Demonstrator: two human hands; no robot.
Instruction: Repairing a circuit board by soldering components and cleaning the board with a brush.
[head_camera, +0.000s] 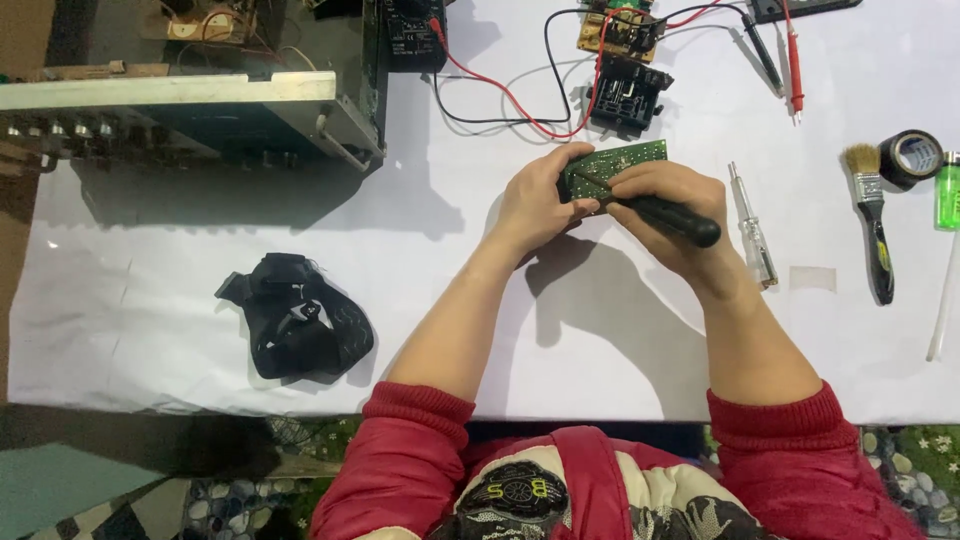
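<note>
A: Surface? Left to right.

B: White-covered tabletop (150, 290). Far left, an opened metal chassis (190, 105); nearer the front edge, a black strap bundle (295, 328). Top centre, red and black leads (500, 100) running to a small black module (628, 95). Right side: clear-handled screwdriver (752, 232), paintbrush (872, 215), black tape roll (912, 157), green lighter (947, 195). Patterned floor shows below the edge.

A: Work item?

B: Small green circuit board (612, 163), rectangular, tilted, held just above tabletop centre. Left hand (538, 200) has fingers closed on the board's left end. Right hand (668, 208) has fingers wrapped around a black-handled tool (672, 220), whose tip touches the board.
</note>
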